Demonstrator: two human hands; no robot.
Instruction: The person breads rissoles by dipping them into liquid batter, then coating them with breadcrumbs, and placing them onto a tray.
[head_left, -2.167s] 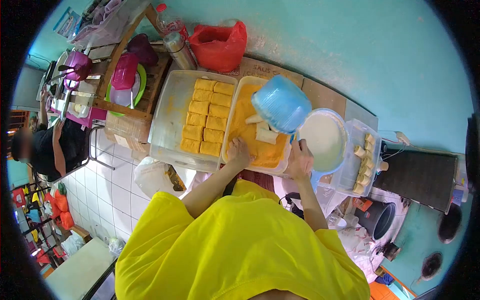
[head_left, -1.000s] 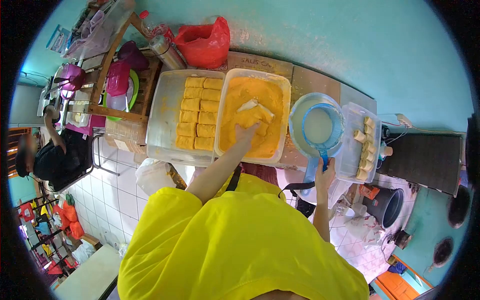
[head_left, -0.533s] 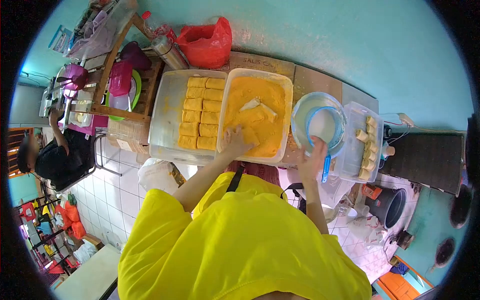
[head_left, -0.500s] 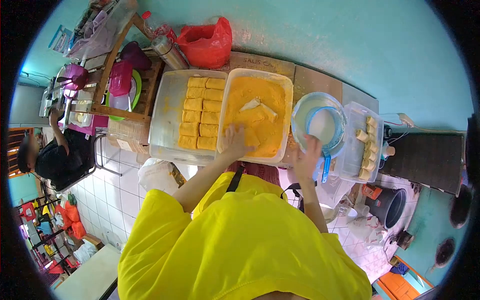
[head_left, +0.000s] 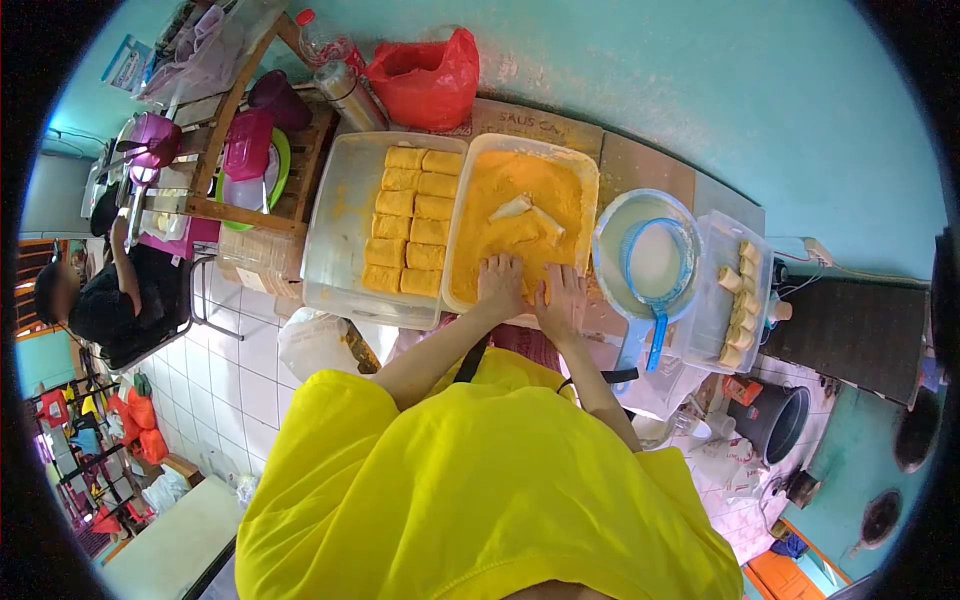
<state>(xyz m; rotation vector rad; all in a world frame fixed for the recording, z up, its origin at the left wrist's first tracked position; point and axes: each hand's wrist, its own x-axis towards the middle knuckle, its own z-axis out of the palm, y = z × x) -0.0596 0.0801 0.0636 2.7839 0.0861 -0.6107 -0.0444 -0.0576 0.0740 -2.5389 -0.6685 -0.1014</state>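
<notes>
Both of my hands are at the near end of a plastic tub of orange breadcrumbs. My left hand presses down on the crumbs with its fingers apart. Close beside it, my right hand rests at the tub's near right corner, fingers stretched forward. Whatever lies under the palms is hidden. Just beyond the fingers are two pale, wet-looking rolls, partly crumbed. To the left, a shallow tray holds two columns of crumb-coated rolls.
Right of the tub stands a bowl of whitish batter with a blue strainer in it. Beyond is a clear box of uncoated rolls. A red plastic bag and a steel flask stand behind. Another person sits far left.
My right hand has moved left from beside the batter bowl to the crumb tub. My left hand has shifted slightly right, and the roll near it is now out of sight.
</notes>
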